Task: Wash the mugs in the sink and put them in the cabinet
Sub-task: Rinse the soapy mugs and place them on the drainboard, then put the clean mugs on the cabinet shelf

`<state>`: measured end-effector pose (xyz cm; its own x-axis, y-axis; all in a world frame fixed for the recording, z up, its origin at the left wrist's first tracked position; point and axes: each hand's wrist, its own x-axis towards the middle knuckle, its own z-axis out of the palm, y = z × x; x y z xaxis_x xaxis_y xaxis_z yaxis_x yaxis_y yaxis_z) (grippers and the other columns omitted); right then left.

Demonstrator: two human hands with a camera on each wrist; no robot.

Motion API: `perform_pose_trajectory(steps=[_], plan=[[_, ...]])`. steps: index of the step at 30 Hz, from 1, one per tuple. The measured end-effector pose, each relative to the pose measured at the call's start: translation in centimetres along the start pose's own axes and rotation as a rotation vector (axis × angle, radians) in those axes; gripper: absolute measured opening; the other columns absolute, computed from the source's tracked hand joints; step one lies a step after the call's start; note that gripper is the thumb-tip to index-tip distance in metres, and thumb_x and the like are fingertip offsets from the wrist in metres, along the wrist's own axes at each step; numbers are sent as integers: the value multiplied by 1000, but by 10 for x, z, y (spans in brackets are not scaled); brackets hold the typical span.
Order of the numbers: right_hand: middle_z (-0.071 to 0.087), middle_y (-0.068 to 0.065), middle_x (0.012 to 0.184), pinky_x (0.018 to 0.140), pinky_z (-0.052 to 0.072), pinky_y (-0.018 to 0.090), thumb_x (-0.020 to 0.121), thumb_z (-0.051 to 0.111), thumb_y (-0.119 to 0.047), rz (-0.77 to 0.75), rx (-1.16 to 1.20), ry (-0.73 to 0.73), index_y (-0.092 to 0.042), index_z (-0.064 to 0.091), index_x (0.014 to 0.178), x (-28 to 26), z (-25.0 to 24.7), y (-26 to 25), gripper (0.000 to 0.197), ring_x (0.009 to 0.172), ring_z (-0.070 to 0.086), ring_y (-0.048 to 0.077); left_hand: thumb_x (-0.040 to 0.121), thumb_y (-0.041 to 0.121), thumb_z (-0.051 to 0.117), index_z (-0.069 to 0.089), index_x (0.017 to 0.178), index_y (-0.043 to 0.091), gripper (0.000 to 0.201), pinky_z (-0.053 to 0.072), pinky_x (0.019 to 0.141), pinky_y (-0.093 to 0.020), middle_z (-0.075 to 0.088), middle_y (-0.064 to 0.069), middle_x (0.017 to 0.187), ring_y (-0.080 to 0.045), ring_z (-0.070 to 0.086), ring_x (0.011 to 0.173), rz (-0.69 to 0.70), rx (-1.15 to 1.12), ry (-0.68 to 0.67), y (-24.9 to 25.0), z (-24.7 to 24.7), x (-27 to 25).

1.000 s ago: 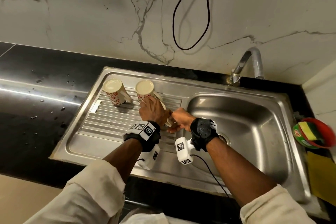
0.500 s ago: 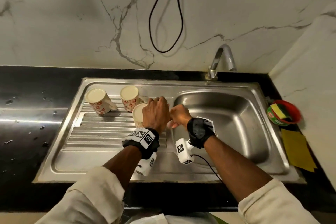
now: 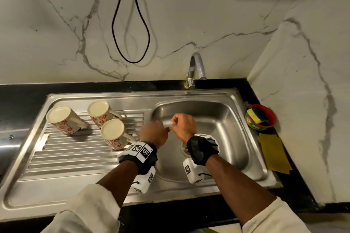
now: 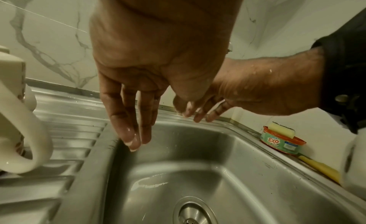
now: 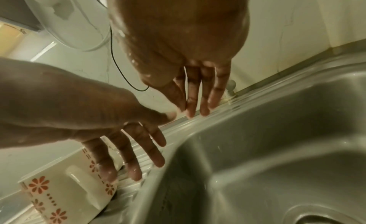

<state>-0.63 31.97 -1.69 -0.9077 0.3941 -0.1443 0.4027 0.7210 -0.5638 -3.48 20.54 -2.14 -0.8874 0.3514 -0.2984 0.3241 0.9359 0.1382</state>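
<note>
Three cream mugs with red flower prints stand upside down on the ribbed drainboard [image 3: 75, 155]: one at the far left [image 3: 63, 120], one behind [image 3: 100, 112], and the nearest one [image 3: 114, 134], whose handle [image 4: 29, 133] shows in the left wrist view. My left hand [image 3: 154, 132] hangs over the left edge of the steel basin [image 3: 227, 138], fingers [image 4: 130, 118] straight and wet, holding nothing. My right hand [image 3: 182, 126] hovers beside it over the basin, fingers [image 5: 198, 92] loosely extended, empty. The hands are close together.
A curved tap [image 3: 197, 68] rises behind the basin. A red-rimmed dish-soap tub [image 3: 260, 117] with a yellow sponge sits at the right, a yellow cloth [image 3: 272, 153] in front of it. Black cables [image 3: 130, 24] hang on the marble wall. Black counter [image 3: 11, 92] lies left.
My left hand let go of the third mug, now standing upside down on the drainboard. Both hands moved right over the basin and opened. The head view tilted upward.
</note>
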Motion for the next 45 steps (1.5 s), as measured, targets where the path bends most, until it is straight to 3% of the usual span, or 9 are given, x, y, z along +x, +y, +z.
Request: perform_pose_trajectory(steps=[4,9,17,21,24,31,35,40,45], plan=[[70,3,86,67,46,30,88,58,-22,-33,-23,24,-16,67,82,11,-12,9,13,82,63,25,98,61,39,62,114,12,57,44,74,-35,67,-11,108,-27,66,96,-45,22,11,9,6,3],[70,12,100,77,51,36,87,58,-30,-17,-113,-201,-13,71,94,16,-14,26,23,94,65,33,95,61,43,61,120,12,58,50,84,-40,64,-16,119,-35,64,105,-110,-36,13,25,16,7],[69,13,99,76,46,36,91,51,-33,-142,-36,-145,-16,66,93,5,-1,32,23,95,61,34,94,52,53,67,117,14,47,50,86,-41,66,-19,116,-39,63,107,-246,-156,124,29,14,-19],[71,11,97,76,46,35,93,53,-35,-287,-18,-142,-14,68,91,-2,0,4,25,97,61,33,95,49,46,71,100,16,42,46,70,-36,72,-14,99,-34,68,95,-287,-160,201,9,0,-34],[72,10,97,76,51,36,95,52,-32,-430,-12,-146,-15,70,95,-11,4,-38,25,94,64,32,97,48,45,69,87,13,44,42,61,-32,73,-10,86,-32,70,85,-366,-147,261,-22,-18,-48],[72,12,102,75,47,35,97,49,-27,-741,-56,-136,-14,69,102,-42,21,-142,25,96,65,34,97,47,46,68,97,12,41,53,72,-37,72,-11,94,-32,69,86,-540,-167,409,-104,-55,-89],[73,8,100,69,42,25,97,53,-31,-855,-78,-111,-16,68,108,-51,35,-194,24,95,67,28,96,50,47,69,90,15,43,55,71,-37,72,-4,85,-25,69,79,-584,-215,458,-158,-75,-111],[74,7,94,74,51,34,96,49,-38,-971,-102,-21,-21,67,107,-60,60,-281,27,91,69,28,94,56,47,70,93,17,45,50,77,-36,72,-6,95,-27,68,95,-644,-154,499,-249,-103,-139],[75,4,88,69,50,28,98,48,-45,-1032,-54,121,-22,68,104,-73,61,-398,31,87,71,23,93,59,48,70,92,20,45,52,78,-34,73,-2,93,-23,69,93,-616,-105,647,-348,-163,-167]])
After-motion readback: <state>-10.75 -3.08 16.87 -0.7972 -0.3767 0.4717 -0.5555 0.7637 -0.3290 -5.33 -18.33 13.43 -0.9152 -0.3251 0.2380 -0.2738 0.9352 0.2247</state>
